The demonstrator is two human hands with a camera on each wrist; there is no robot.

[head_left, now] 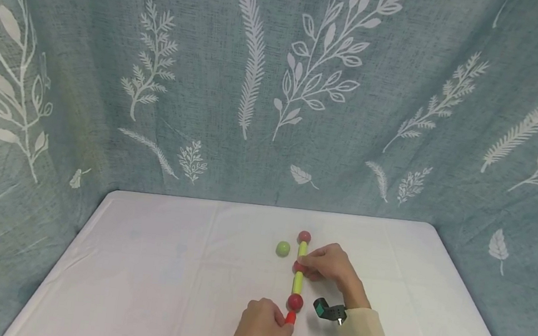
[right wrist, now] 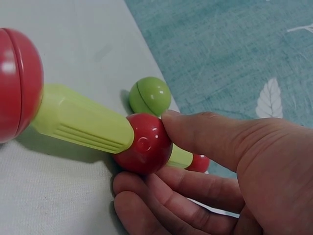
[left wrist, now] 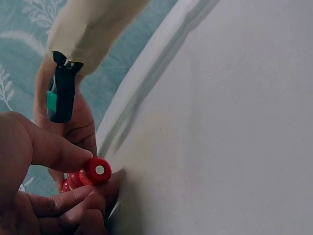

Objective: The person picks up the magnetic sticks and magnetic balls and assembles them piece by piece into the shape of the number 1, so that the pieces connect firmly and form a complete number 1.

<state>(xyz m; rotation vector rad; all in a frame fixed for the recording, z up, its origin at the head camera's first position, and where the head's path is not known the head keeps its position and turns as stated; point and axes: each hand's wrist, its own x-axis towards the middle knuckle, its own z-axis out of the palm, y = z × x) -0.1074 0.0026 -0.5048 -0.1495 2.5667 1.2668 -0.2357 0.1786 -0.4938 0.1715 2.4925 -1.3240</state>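
Note:
A straight chain of red balls joined by yellow-green rods runs away from me on the table. My right hand (head_left: pixel 332 265) grips the middle red ball (right wrist: pixel 144 147), thumb on top and fingers curled beneath. One yellow-green rod (right wrist: pixel 83 120) runs from it to the near red ball (head_left: pixel 295 302); another rod (head_left: pixel 303 248) leads to the far red ball (head_left: pixel 304 237). Between thumb and fingers, my left hand (head_left: pixel 262 324) pinches a short red rod (head_left: pixel 290 317) at the near ball. In the left wrist view, the red rod's end (left wrist: pixel 99 170) shows a white dot.
A loose green ball (head_left: pixel 282 249) lies left of the chain's far part. The table (head_left: pixel 145 276) has a white cloth, and a blue-green leaf-patterned curtain (head_left: pixel 259 167) hangs behind and at both sides. A small black device (head_left: pixel 329 311) sits at my right wrist.

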